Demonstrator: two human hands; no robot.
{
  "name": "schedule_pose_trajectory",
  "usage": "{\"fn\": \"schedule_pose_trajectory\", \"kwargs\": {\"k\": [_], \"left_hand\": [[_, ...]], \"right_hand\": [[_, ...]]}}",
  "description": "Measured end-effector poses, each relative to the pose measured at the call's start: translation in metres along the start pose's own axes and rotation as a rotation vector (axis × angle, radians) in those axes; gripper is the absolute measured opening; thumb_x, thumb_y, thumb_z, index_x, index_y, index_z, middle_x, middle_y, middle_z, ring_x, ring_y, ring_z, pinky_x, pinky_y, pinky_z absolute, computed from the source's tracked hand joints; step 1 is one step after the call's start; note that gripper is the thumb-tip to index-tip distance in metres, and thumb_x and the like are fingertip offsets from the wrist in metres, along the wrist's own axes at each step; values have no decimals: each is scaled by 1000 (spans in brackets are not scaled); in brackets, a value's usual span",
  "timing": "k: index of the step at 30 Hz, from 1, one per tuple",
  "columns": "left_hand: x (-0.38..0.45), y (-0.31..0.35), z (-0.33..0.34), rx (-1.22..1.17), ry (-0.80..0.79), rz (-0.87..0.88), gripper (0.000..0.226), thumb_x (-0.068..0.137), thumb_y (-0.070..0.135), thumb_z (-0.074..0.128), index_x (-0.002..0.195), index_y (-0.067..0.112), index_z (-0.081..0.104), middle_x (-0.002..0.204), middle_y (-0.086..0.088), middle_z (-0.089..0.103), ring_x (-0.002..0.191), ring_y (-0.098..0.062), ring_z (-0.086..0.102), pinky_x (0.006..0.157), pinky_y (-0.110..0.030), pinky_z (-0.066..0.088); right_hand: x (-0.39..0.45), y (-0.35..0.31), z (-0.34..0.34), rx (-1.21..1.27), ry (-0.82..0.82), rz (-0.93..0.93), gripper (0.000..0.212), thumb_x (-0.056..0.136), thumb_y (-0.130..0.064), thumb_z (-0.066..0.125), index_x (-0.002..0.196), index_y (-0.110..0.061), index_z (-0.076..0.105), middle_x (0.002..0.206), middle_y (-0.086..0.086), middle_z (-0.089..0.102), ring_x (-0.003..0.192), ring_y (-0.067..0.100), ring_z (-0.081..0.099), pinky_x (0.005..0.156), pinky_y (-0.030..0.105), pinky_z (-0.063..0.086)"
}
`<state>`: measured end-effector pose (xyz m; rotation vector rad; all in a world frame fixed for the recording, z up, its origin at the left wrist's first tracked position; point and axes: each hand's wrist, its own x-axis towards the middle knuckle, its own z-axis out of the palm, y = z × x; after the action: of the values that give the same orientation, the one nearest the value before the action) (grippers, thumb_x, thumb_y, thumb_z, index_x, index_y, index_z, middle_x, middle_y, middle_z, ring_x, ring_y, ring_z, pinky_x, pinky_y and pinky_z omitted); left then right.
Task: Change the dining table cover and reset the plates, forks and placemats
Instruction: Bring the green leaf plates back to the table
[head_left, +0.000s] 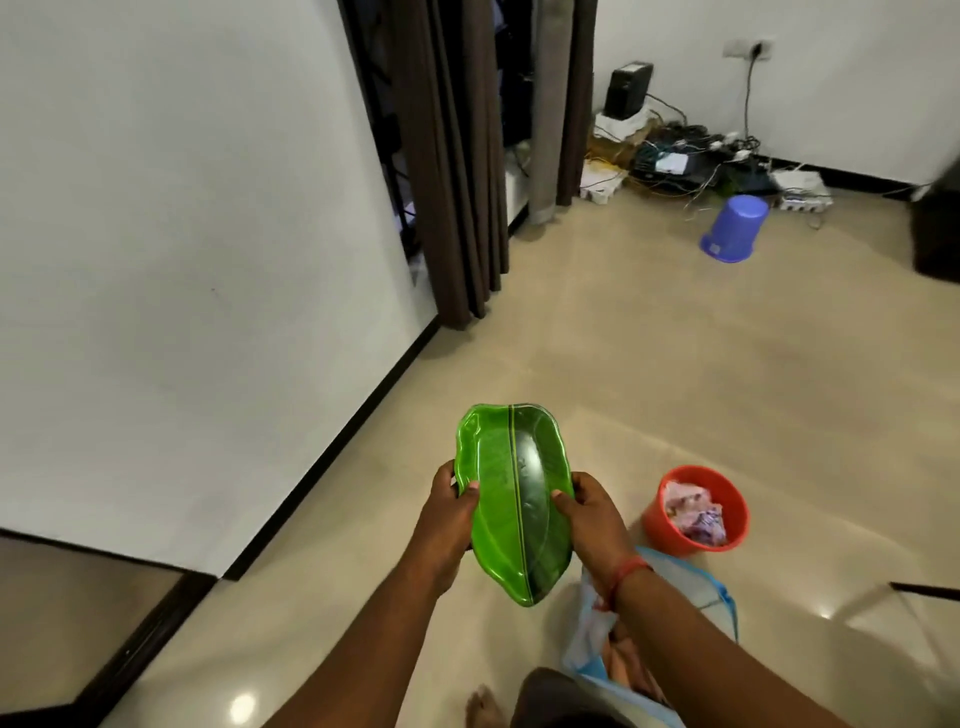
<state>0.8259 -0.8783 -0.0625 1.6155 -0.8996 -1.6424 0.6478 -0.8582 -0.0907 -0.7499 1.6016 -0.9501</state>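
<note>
The leaf-shaped green plate (514, 504) sits lower middle of the frame, held over the floor, long axis running away from the person. Left hand (449, 512) and right hand (589, 512) each pinch a long edge, thumbs on top, both equally near. No table in sight.

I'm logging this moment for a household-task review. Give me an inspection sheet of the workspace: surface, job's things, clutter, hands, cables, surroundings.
Surface: glossy beige tile floor; no dining table seen.
Job's things: green leaf-shaped plate, held level above the floor.
Clutter: orange bucket with cloth inside; upturned blue bucket; light blue mesh laundry bag by the feet.
Hands: left hand grips the plate's left edge; right hand grips its right edge.
Cables: tangled cables and devices along the far wall.
Surroundings: white wall, brown curtains.
</note>
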Motion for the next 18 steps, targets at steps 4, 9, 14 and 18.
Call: {"fn": "schedule_pose_trajectory", "kwargs": {"k": [4, 9, 14, 18], "left_hand": [[19, 18, -24, 53, -52, -20, 33, 103, 25, 47, 127, 48, 46, 116, 9, 67, 104, -19, 68, 77, -50, 61], [72, 51, -30, 99, -116, -64, 40, 103, 22, 48, 130, 51, 43, 120, 5, 66, 105, -23, 69, 70, -48, 61], [159, 92, 11, 148, -125, -46, 39, 103, 19, 49, 133, 45, 46, 120, 7, 67, 104, -21, 69, 69, -50, 61], [241, 142, 72, 195, -177, -56, 40, 102, 19, 48, 130, 47, 46, 122, 10, 67, 107, -21, 68, 70, -49, 61]], "right_hand": [[28, -11, 27, 19, -7, 30, 13, 96, -5, 54, 102, -12, 63, 93, 11, 70, 77, 20, 65, 68, 31, 51], [81, -35, 39, 49, 13, 32, 14, 96, -7, 54, 103, -15, 63, 95, 7, 71, 84, 23, 67, 72, 34, 54], [163, -70, 14, 82, 62, 15, 14, 97, -8, 54, 104, -15, 63, 97, 5, 71, 89, 22, 68, 75, 34, 55], [244, -107, -30, 90, 121, 26, 13, 98, -10, 53, 104, -16, 63, 97, 4, 71, 88, 21, 68, 74, 32, 54]]}}
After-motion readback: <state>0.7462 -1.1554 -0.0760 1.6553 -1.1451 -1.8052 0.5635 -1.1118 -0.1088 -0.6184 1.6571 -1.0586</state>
